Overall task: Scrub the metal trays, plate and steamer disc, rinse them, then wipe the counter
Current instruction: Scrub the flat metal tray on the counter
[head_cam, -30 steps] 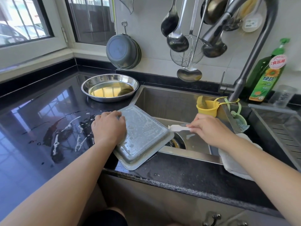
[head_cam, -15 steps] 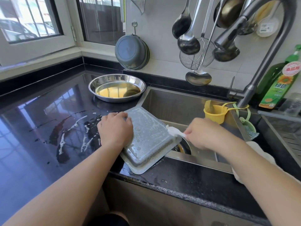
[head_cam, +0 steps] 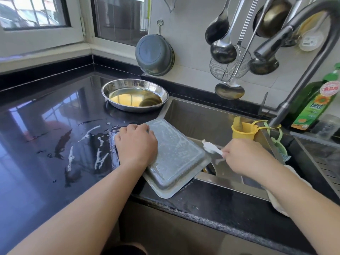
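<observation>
Big black glossy counter (head_cam: 36, 144) takes up most of the left side, with streaks of soapy water smeared across it near the sink edge. The steel sink (head_cam: 202, 118) sits to the right of it, and the curved faucet (head_cam: 303, 70) arches over from the back right.

The rectangular metal tray (head_cam: 176, 157) is flipped upside down, lying tilted across the front left corner of the sink: part of it is on the counter, part hangs out over the basin. Its bottom is covered in suds. Behind it on the counter, well apart, there's a round metal plate (head_cam: 135, 95) with some yellowish liquid pooled in it.

Left hand (head_cam: 136, 144) is on the tray's left edge, fingers curled down over the rim, gripping it in place. Right hand (head_cam: 242, 157) is over the basin just right of the tray, fingers pinched around the handle of a small white brush (head_cam: 210, 147). The brush head is right at the tray's right edge; can't tell if it's actually touching.

Smaller stuff: a yellow cup (head_cam: 243, 132) hangs inside the sink by the faucet base, a green dish soap bottle (head_cam: 312, 105) stands at the back right, a white cloth (head_cam: 276, 199) is draped on the sink's front edge under the right forearm, and ladles (head_cam: 223, 50) hang on the wall.
</observation>
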